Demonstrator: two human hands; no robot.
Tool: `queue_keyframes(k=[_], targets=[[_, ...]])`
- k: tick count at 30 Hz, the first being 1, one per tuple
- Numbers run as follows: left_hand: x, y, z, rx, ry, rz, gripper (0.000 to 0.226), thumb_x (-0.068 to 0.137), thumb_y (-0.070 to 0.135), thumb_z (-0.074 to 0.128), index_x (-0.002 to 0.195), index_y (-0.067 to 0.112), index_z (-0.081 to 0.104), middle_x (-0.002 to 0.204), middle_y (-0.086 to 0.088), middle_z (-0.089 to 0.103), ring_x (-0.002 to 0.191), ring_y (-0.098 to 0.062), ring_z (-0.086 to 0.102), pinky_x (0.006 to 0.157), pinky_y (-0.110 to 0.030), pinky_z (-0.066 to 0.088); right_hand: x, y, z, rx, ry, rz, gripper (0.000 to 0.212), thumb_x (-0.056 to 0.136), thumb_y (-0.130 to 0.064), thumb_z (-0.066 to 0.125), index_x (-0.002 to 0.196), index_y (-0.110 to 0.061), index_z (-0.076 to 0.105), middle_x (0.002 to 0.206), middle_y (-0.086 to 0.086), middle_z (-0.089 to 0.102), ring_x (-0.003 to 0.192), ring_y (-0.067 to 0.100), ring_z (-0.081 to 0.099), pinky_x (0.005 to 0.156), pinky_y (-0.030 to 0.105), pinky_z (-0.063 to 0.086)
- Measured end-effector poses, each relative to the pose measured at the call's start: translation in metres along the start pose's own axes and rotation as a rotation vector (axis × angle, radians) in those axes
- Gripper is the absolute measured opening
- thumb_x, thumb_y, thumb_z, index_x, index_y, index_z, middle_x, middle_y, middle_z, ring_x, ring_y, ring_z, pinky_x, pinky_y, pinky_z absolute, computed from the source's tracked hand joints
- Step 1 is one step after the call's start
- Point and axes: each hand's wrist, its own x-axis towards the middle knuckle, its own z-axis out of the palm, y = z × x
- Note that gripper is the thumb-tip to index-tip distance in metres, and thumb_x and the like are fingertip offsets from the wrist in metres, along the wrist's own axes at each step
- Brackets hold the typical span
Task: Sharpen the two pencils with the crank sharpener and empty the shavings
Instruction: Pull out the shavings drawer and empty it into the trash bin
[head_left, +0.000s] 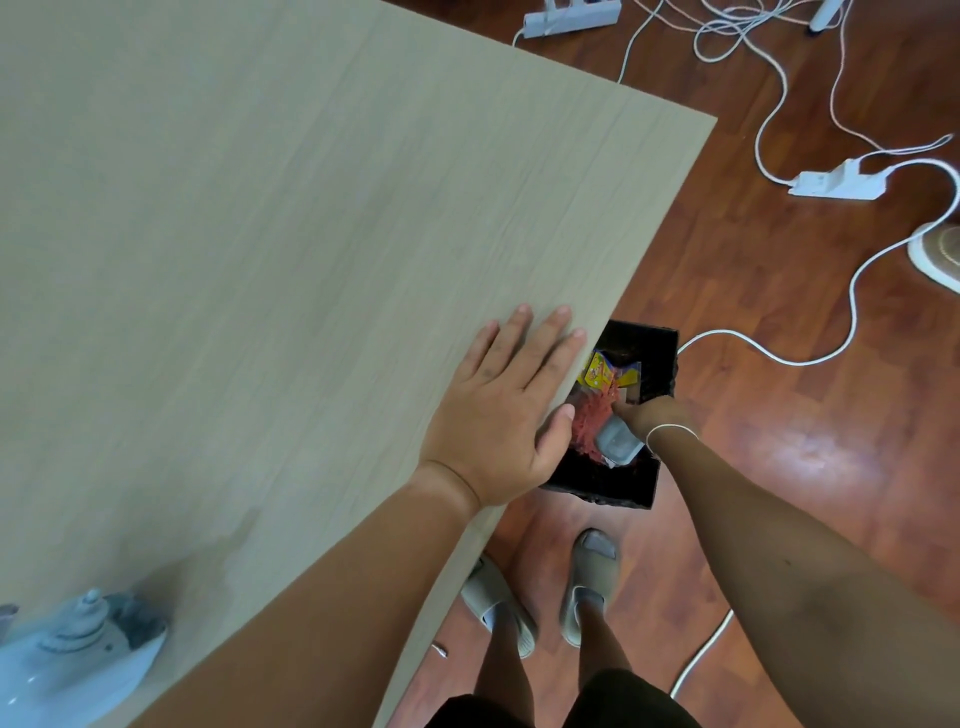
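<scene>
Over the black bin at lower centre, shavings tray tipped out.
Right hand (649, 415) has its grip closed around the small grey shavings tray (615, 441), tilted over the bin (644, 358) (reddish shavings (592, 421) lie inside, by a yellow wrapper). Left hand (498, 410) lies flat and open on the tabletop (260, 234) edge, holding nothing. Pale blue sharpener (72, 654) sits at lower left.

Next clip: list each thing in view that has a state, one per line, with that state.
Left hand: flat, palm down on the table edge, holding nothing.
Right hand: grip shut on the tray.
Tray: tipped over the bin.
Bin: open, on the floor beside the table, holding red shavings and a yellow wrapper.
</scene>
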Motion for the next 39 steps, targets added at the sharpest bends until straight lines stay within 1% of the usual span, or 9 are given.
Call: queue_keyframes(k=[4,8,13,15,18,22,27,32,39], targets=[[0.0,-0.001,0.0,-0.015,-0.008,0.001,0.058,0.085,0.036,0.041,0.141,0.017,0.039,0.151,-0.003,0.038,0.141,-0.027,0.032,0.117,-0.038,0.016,-0.006,0.004,-0.002,0.032,0.015,-0.038,0.053,0.078,-0.052,0.061,0.091,-0.002,0.064,0.1,0.018,0.068,0.091,0.033,0.062,0.076,0.034,0.048],[0.0,0.0,0.0,-0.024,0.0,0.004,0.058,0.085,0.036,0.041,0.139,0.017,0.041,0.15,-0.003,0.04,0.14,-0.028,0.034,0.116,-0.039,0.018,-0.021,0.012,-0.007,0.076,0.016,-0.098,0.046,0.077,-0.048,0.064,0.057,-0.008,0.051,0.076,0.014,0.059,0.071,0.029,0.053,0.064,0.031,0.039],[-0.002,0.001,-0.003,-0.034,0.005,-0.004,0.057,0.084,0.036,0.04,0.138,0.017,0.043,0.148,-0.003,0.042,0.138,-0.029,0.037,0.115,-0.039,0.019,-0.053,0.033,-0.018,0.301,0.026,-0.288,0.024,0.078,-0.029,0.071,0.08,-0.008,0.059,0.072,0.009,0.058,0.047,0.011,0.05,0.033,0.011,0.034],[-0.001,0.0,-0.002,-0.025,-0.014,-0.013,0.057,0.084,0.037,0.039,0.138,0.018,0.043,0.148,-0.003,0.043,0.138,-0.029,0.038,0.115,-0.037,0.018,-0.067,0.04,-0.022,0.347,0.059,-0.388,0.024,0.076,-0.02,0.073,0.092,-0.008,0.06,0.08,0.01,0.057,0.055,0.016,0.053,0.04,0.008,0.038],[-0.002,0.001,-0.004,0.005,-0.053,-0.019,0.057,0.085,0.038,0.038,0.138,0.017,0.044,0.147,-0.003,0.044,0.137,-0.03,0.039,0.115,-0.039,0.021,-0.091,0.052,-0.034,0.456,0.08,-0.469,0.03,0.073,-0.006,0.072,0.098,-0.011,0.055,0.086,0.008,0.056,0.072,0.021,0.054,0.063,0.023,0.046],[-0.005,0.009,-0.015,0.0,-0.136,-0.061,0.061,0.086,0.042,0.027,0.14,0.017,0.04,0.15,-0.005,0.04,0.138,-0.033,0.036,0.115,-0.044,0.025,-0.118,0.066,-0.054,0.579,0.046,-0.588,0.044,0.073,0.007,0.067,0.102,-0.017,0.044,0.087,0.002,0.055,0.069,0.008,0.053,0.051,0.003,0.045],[-0.021,0.018,-0.041,-0.04,-0.16,-0.158,0.08,0.076,0.052,0.003,0.148,0.02,0.019,0.159,0.0,0.016,0.147,-0.025,0.015,0.121,-0.035,0.011,-0.151,0.056,-0.091,0.615,0.12,-0.78,0.052,0.07,0.007,0.071,0.105,-0.021,0.046,0.091,-0.002,0.058,0.074,0.01,0.054,0.06,0.003,0.046],[-0.035,0.005,-0.083,-0.014,-0.061,-0.251,0.084,0.075,0.055,0.0,0.147,0.019,0.02,0.159,0.0,0.017,0.146,-0.025,0.018,0.121,-0.035,0.015,-0.186,0.021,-0.128,0.565,0.121,-0.995,0.054,0.07,0.004,0.072,0.107,-0.025,0.046,0.098,-0.004,0.059,0.081,-0.001,0.058,0.068,0.002,0.046],[-0.075,-0.026,-0.142,0.024,0.079,-0.453,0.087,0.072,0.059,0.001,0.146,0.021,0.025,0.158,0.001,0.019,0.146,-0.022,0.02,0.121,-0.034,0.017,-0.233,-0.044,-0.132,0.443,0.035,-1.198,0.053,0.07,-0.001,0.072,0.108,-0.027,0.045,0.1,0.003,0.058,0.079,0.018,0.055,0.061,0.01,0.047]])
